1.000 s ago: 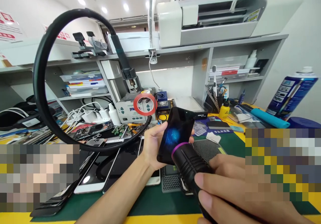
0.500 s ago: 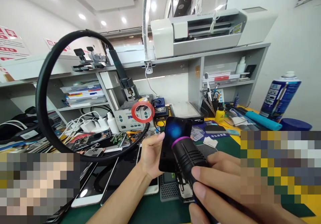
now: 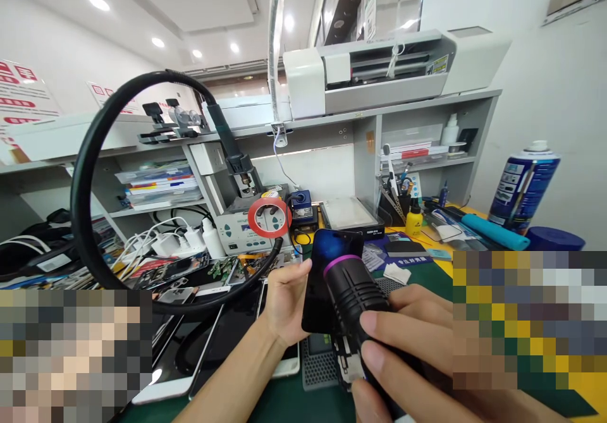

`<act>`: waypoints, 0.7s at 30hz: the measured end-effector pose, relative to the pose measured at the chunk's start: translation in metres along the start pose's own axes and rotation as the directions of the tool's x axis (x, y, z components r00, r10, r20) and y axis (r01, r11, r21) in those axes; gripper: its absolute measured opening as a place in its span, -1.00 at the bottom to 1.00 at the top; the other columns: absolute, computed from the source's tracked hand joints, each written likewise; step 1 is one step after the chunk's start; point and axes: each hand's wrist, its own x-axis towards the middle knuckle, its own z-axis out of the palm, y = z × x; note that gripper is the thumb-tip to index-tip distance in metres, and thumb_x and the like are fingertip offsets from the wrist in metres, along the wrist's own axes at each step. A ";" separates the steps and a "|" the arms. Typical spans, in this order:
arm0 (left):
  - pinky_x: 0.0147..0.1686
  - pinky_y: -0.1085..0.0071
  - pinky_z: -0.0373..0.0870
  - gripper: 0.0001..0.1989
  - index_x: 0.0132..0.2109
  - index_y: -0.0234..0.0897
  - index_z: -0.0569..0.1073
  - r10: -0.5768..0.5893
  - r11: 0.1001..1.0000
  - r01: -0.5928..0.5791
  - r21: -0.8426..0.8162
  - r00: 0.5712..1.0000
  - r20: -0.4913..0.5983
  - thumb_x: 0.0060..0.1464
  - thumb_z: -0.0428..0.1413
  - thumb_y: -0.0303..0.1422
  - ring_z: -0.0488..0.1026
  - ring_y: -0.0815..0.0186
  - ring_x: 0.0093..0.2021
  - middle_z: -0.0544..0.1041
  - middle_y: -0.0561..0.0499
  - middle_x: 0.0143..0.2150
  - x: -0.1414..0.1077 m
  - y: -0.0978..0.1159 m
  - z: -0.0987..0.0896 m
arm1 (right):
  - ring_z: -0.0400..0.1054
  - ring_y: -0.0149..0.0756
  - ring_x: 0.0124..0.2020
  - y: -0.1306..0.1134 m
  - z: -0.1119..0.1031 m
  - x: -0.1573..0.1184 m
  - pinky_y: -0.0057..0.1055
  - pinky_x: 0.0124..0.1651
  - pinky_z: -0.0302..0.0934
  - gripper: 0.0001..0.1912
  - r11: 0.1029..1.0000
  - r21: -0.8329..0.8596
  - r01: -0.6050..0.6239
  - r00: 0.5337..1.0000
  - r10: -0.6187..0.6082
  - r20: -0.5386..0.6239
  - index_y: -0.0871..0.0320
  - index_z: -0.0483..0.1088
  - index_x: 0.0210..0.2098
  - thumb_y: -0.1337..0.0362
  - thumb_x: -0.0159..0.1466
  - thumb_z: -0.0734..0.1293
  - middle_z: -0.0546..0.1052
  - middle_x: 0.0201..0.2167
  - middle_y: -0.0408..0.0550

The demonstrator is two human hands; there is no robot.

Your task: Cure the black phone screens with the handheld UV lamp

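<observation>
My left hand (image 3: 284, 303) grips a black phone screen (image 3: 318, 284) by its left edge, the thumb lying along the side. A blue glow falls on the upper part of the screen. In my right hand (image 3: 408, 341) is a black flashlight (image 3: 355, 287) with a purple ring around its head, pointed at the screen from close by. Whether the two touch cannot be made out. Beneath them an opened phone body (image 3: 349, 367) with bare inner parts lies on a grey perforated mat (image 3: 318, 371), partly hidden by the flashlight and my fingers.
To the left lie several tablets or large phones (image 3: 165, 388) and loose circuit boards (image 3: 225, 270). A thick black hose (image 3: 78, 183) loops up from the hot-air station (image 3: 246, 233), near a red tape roll (image 3: 253, 217). On the right stand a yellow bottle (image 3: 414, 220) and a blue spray can (image 3: 524, 186).
The blue glow has shifted up toward the screen's top edge and looks dimmer. My head view has tilted slightly, so the shelf sits lower. Both hands keep their holds.
</observation>
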 end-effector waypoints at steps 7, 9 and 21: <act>0.05 0.10 0.40 -0.56 -0.03 -0.51 0.62 0.001 0.998 -0.001 -0.062 1.000 0.001 0.11 0.15 -0.20 0.57 -0.07 -0.01 0.64 -0.33 -0.07 0.001 0.001 0.001 | 0.48 -0.34 -0.28 0.026 0.007 0.012 -0.36 -0.16 0.44 -0.89 0.950 0.184 -0.254 0.946 0.283 -0.158 0.09 0.45 -0.30 0.41 0.17 0.39 0.56 -0.31 -0.09; 0.02 0.11 0.42 -0.52 -0.01 -0.56 0.60 0.005 0.998 -0.007 -0.070 1.000 -0.020 0.17 0.11 -0.17 0.58 -0.03 -0.04 0.63 -0.36 -0.07 0.001 0.001 0.004 | 0.47 -0.32 -0.28 0.036 0.010 0.018 -0.32 -0.16 0.43 -0.91 0.908 0.250 -0.336 0.895 0.390 -0.216 0.08 0.47 -0.36 0.41 0.21 0.36 0.55 -0.35 -0.11; -0.04 0.10 0.43 -0.45 0.10 -0.55 0.53 -0.022 1.000 0.021 -0.017 0.996 -0.082 0.24 0.02 -0.13 0.54 -0.01 -0.06 0.57 -0.38 -0.02 0.004 0.001 0.011 | 0.30 -0.31 -0.65 0.079 0.023 0.038 -0.42 -0.79 0.06 -0.61 0.333 0.592 -0.734 0.378 0.924 -0.051 0.16 0.46 -0.58 -0.03 0.04 0.52 0.47 -0.58 -0.03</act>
